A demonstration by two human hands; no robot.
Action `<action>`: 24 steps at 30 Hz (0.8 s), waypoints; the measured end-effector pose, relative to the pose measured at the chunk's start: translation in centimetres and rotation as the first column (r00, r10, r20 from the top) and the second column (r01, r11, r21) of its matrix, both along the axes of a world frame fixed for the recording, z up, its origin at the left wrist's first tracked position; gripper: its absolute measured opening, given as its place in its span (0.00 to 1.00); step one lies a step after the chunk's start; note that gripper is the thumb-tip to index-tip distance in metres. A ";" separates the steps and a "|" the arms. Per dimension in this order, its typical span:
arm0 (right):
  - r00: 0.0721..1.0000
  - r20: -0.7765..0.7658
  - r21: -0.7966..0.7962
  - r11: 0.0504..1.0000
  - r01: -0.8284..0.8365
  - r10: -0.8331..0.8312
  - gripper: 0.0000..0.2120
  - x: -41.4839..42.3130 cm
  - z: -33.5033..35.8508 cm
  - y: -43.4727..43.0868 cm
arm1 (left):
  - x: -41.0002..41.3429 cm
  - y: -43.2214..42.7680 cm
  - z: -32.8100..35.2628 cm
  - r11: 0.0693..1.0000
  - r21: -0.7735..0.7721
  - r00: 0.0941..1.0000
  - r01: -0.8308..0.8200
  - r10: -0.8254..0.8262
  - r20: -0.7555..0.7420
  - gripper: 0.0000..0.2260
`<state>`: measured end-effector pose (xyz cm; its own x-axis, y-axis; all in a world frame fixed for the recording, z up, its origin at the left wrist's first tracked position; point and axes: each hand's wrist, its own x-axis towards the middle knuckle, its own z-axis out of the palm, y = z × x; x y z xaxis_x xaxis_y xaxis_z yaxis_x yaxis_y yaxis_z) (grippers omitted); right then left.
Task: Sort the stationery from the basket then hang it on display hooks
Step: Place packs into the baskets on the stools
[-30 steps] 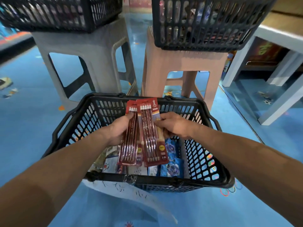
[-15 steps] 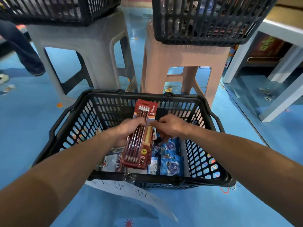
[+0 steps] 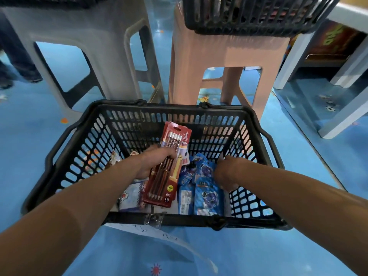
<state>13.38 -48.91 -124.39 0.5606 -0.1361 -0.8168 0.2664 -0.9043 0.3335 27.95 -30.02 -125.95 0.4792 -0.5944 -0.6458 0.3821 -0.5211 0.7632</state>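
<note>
My left hand's fingers [image 3: 169, 153] are curled over the front of the red pencil packs [image 3: 166, 172], clamping them against the palm; the left hand [image 3: 153, 164] sits just left of centre frame, and the packs stand tilted, their hang tabs pointing to the upper middle of the frame and the pencil tips down toward the near rim. I count one pack in front and the edge of another behind it.

My right hand [image 3: 227, 172] is lower right of centre, down inside the basket. Its fingers are bent and pressing among the blue carded packets [image 3: 207, 194], but I cannot tell whether they actually grip one, as the knuckles hide the tips.

Both hands are inside the black basket [image 3: 65, 156], which fills the middle of the frame and rests on the blue floor [image 3: 29, 126]. More packets lie on its bottom, including a pale printed one [image 3: 131, 196] under my left wrist. A white sheet [image 3: 159, 234] with handwriting pokes out beneath the near rim.

Beyond the basket, upper left, stands a grey stool [image 3: 89, 36]; upper centre, a pink stool [image 3: 219, 50] carrying another black basket [image 3: 249, 16]. At the far left edge, someone's dark trouser legs [image 3: 18, 62] show.
</note>
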 end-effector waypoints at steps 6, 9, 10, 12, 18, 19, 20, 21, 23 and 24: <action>0.998 -0.024 0.086 0.995 0.056 -0.054 0.17 -0.4 0.5 0.4 | 0.1 -0.3 -0.4 1.000 0.026 0.999 0.009 -0.010 0.034 0.25; 0.996 -0.079 0.021 0.999 -0.032 0.033 0.24 -0.9 -0.5 0.4 | -0.1 -0.2 -0.2 1.000 0.010 0.999 0.018 -0.018 0.030 0.21; 0.994 -0.085 0.008 0.998 -0.061 0.061 0.24 -1.1 -0.6 0.3 | -0.1 -0.2 -0.2 1.000 0.007 0.999 0.018 -0.019 0.029 0.20; 0.992 -0.080 0.001 0.995 -0.099 0.099 0.22 -1.3 -0.3 0.4 | 0.0 -0.1 -0.1 1.000 0.015 0.999 0.021 -0.022 0.037 0.19; 0.961 0.036 0.016 0.961 -0.275 0.274 0.17 -1.0 -0.1 0.7 | 0.1 -0.1 0.1 1.000 0.013 0.999 0.019 -0.019 0.045 0.29; 0.948 0.086 0.032 0.950 -0.311 0.307 0.16 -0.9 -0.2 0.7 | 0.0 -0.1 0.3 1.000 0.010 0.999 0.018 -0.019 0.049 0.27; 0.940 0.147 0.069 0.945 -0.319 0.307 0.15 -0.7 -0.1 0.7 | -0.1 -0.1 0.7 1.000 -0.007 0.999 0.021 -0.021 0.051 0.23; 0.936 0.215 0.117 0.944 -0.308 0.279 0.14 -0.7 0.2 0.6 | -0.3 -0.1 1.0 0.999 -0.026 0.998 0.031 -0.030 0.052 0.16; 0.908 0.381 0.227 0.934 -0.274 0.174 0.10 -0.4 0.7 0.5 | -0.3 0.1 1.5 0.999 -0.040 0.996 0.021 -0.017 0.085 0.09; 0.882 0.464 0.285 0.930 -0.234 0.080 0.09 -0.1 1.1 0.5 | -0.3 0.1 1.7 0.999 -0.040 0.993 -0.004 0.008 0.117 0.09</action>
<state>13.24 -48.46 -123.31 0.8600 0.2120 -0.4642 0.3102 -0.9395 0.1456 27.69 -29.87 -124.29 0.5540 -0.6153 -0.5608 0.2917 -0.4875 0.8230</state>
